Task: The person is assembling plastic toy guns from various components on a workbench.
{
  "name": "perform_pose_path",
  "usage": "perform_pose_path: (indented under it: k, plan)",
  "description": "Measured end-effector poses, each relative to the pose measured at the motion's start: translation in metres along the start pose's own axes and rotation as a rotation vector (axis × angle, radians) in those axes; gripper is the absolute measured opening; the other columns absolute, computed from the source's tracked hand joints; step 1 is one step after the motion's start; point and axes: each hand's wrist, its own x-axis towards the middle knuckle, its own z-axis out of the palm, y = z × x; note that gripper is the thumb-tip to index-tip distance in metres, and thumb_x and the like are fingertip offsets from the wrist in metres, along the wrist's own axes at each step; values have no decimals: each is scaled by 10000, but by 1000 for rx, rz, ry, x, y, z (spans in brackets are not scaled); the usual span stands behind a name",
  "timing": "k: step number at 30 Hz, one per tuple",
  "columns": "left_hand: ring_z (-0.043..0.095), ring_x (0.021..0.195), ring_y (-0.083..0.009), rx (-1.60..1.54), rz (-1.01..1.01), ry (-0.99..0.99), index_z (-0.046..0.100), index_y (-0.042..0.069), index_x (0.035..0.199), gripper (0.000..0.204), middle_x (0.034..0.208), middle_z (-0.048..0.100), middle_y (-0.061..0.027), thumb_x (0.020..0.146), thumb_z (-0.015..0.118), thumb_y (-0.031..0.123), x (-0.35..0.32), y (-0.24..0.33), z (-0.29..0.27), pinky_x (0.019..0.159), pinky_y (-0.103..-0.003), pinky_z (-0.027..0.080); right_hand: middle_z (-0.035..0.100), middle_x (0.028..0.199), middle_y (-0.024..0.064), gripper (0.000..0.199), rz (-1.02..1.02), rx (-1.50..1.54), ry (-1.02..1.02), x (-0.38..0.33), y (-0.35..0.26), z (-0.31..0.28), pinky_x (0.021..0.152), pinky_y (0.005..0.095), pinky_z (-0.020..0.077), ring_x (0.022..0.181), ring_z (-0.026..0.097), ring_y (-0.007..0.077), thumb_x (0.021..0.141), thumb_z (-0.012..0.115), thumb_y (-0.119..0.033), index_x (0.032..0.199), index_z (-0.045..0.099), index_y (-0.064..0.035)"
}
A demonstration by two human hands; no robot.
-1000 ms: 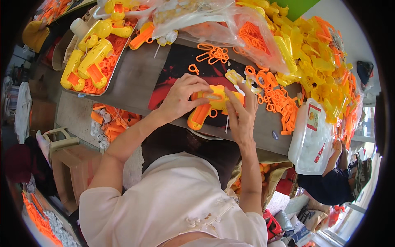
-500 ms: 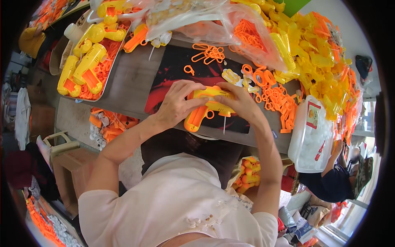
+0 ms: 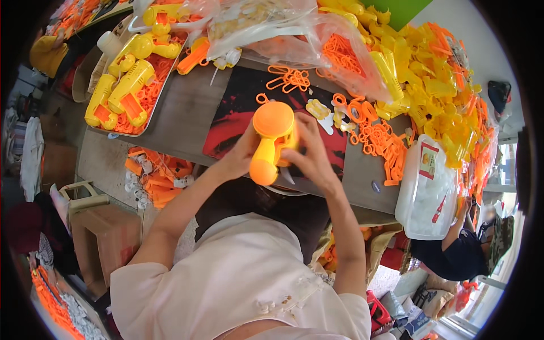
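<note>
A yellow and orange toy gun (image 3: 274, 141) is held between both my hands just above the dark mat, its round orange end turned up. My left hand (image 3: 241, 157) wraps round its left side, with most fingers hidden behind it. On the other side my right hand (image 3: 310, 152) grips it, the thumb lying near the handle. A blurred pale sliver sticks out below the toy. Close beyond it on the mat (image 3: 241, 85) lie an orange ring piece (image 3: 262, 98), a bunch of orange loops (image 3: 288, 78) and small clear-yellow parts (image 3: 318, 107).
A tray (image 3: 164, 93) of toy bodies over orange parts stands at the left. Orange rings and links (image 3: 377, 136) lie to the right, beside a white plastic tub (image 3: 411, 187). Clear bags (image 3: 260, 25) and heaped yellow shells (image 3: 430, 85) fill the back. Another person (image 3: 453, 249) sits at far right.
The toy gun has turned from lying sideways to showing its round orange end upward. Both my hands have shifted to its sides, my right hand moving slightly inward.
</note>
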Motion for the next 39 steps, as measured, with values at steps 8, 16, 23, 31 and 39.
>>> perform_pose_path:
  k: [8, 16, 23, 31, 39]
  plan:
    - [536, 1069, -286, 1157, 65, -60, 554, 102, 1290, 646, 1194, 573, -112, 718, 770, 312, 21, 64, -15, 916, -377, 389, 632, 871, 104, 126, -81, -587, 343, 80, 42, -54, 694, 334, 490, 781, 625, 214, 846, 645, -40, 961, 677, 1]
    - [537, 1079, -268, 1388, -21, -160, 541, 124, 1313, 674, 1248, 542, -98, 723, 755, 371, 21, 41, -6, 945, -400, 386, 614, 916, 95, 131, -423, -1131, -29, 112, 59, -27, 724, 402, 490, 881, 616, 305, 764, 661, -48, 889, 649, -84]
    - [529, 1109, -287, 1212, 13, -157, 555, 100, 1292, 583, 1258, 532, -104, 773, 731, 301, 22, 36, -13, 946, -404, 409, 597, 907, 75, 143, -237, -848, 26, 109, 50, -35, 737, 403, 488, 891, 604, 287, 792, 627, -45, 929, 635, -85]
    - [528, 1093, -289, 1263, 83, -166, 562, 96, 1265, 577, 1216, 545, -110, 758, 737, 312, 21, 36, -1, 929, -408, 406, 627, 1019, 64, 226, -603, -1178, -75, 136, 66, -16, 878, 390, 460, 1061, 556, 263, 718, 659, -33, 930, 667, -110]
    - [552, 1062, -269, 1158, -88, -188, 573, 102, 1271, 614, 1191, 569, -86, 731, 760, 326, 28, 43, -8, 910, -401, 420, 640, 848, 38, 92, 153, -83, 36, 52, -27, -37, 733, 257, 448, 805, 577, 125, 895, 617, -73, 946, 638, 0]
